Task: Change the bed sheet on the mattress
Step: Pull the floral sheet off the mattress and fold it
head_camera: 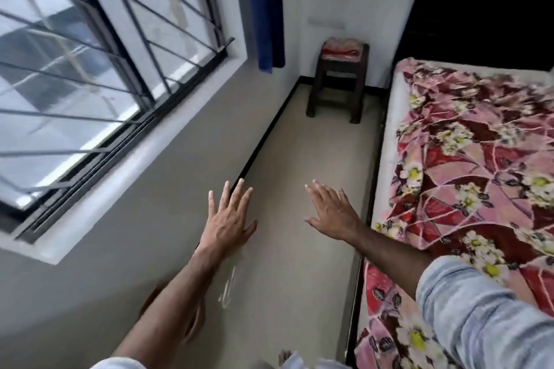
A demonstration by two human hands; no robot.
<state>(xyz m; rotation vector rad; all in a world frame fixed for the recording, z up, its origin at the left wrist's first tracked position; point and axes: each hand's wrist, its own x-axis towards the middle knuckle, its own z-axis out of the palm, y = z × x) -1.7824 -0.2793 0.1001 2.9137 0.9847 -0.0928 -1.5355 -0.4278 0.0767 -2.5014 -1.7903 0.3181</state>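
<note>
My left hand (229, 215) and right hand (332, 212) hang spread and empty at lower centre, so I judge I'm about to reach right and strip the floral sheet (467, 164) off the mattress (392, 116).

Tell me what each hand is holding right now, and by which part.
Nothing is held. The left hand and right hand are both spread open over the floor, beside the floral bed sheet, touching neither.

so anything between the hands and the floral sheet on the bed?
Nothing visible. Both hands, left hand and right hand, hang open over bare floor beside the bed. The sheet lies just right of the right hand, with only open air between. The stool stands farther off by the wall.
</note>
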